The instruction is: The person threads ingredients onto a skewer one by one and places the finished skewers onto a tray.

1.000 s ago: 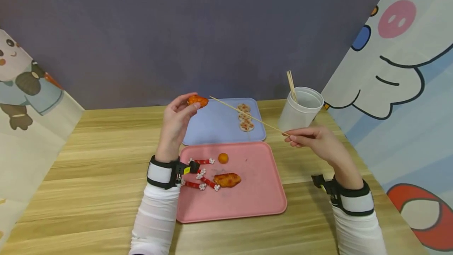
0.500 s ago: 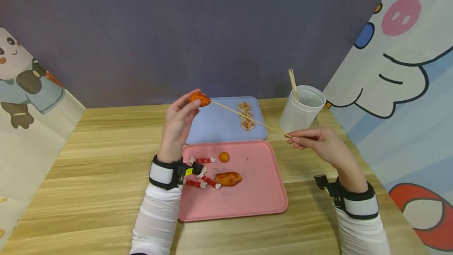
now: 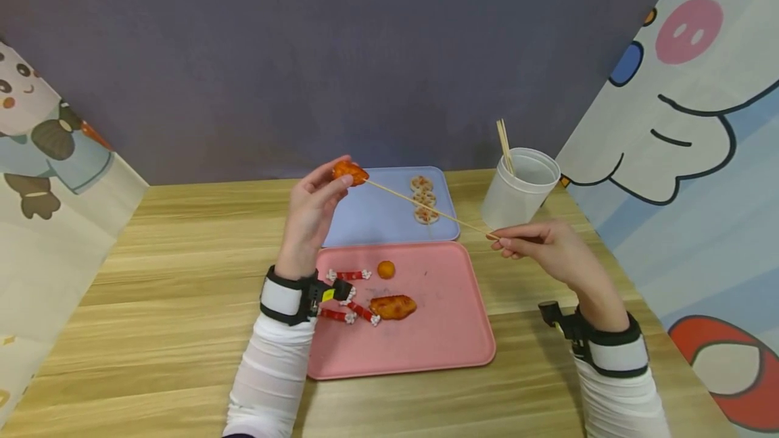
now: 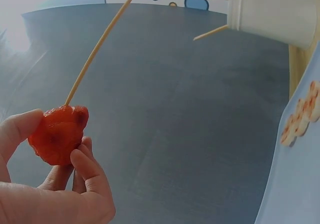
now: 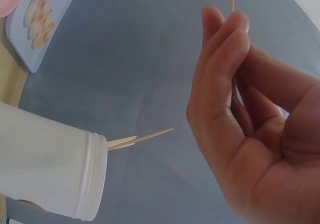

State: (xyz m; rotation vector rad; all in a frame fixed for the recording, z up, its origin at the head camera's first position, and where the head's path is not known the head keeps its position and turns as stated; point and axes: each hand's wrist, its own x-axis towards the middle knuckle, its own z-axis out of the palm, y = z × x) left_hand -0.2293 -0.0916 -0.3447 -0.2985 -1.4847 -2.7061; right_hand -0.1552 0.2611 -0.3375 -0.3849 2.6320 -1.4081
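- My left hand point(image 3: 310, 211) is raised above the far edge of the bench point(image 3: 182, 276), its fingers point(image 4: 82, 164) and thumb pinching a glossy, lumpy orange-red food piece point(image 3: 349, 172) at the tips.
- In the left wrist view the piece sits between thumb and two curled fingers, and the tip of a thin, pale wooden skewer point(image 3: 426, 207) meets its upper side; I cannot tell whether the point has gone in.
- My right hand point(image 3: 541, 249) pinches the skewer's other end between thumb and fingertips, the fingers point(image 5: 220, 74) pressed close together around the stick, which runs up past them.
- The skewer slants from the right hand up and left to the food piece, crossing over the blue tray point(image 3: 365, 222).
- The blue tray is smooth plastic with rounded corners and carries round, holed lotus-root slices point(image 3: 422, 198) in a short row.
- Nearer me lies a pink tray point(image 3: 450, 336) of the same shape, touching or just beside the blue one, holding a small orange ball point(image 3: 385, 269), a browned oblong piece point(image 3: 392, 307) and red sticks with white ends point(image 3: 348, 299).
- A translucent white cup point(image 3: 518, 188) stands just beyond the right hand, with more skewers point(image 3: 504, 144) leaning in it.
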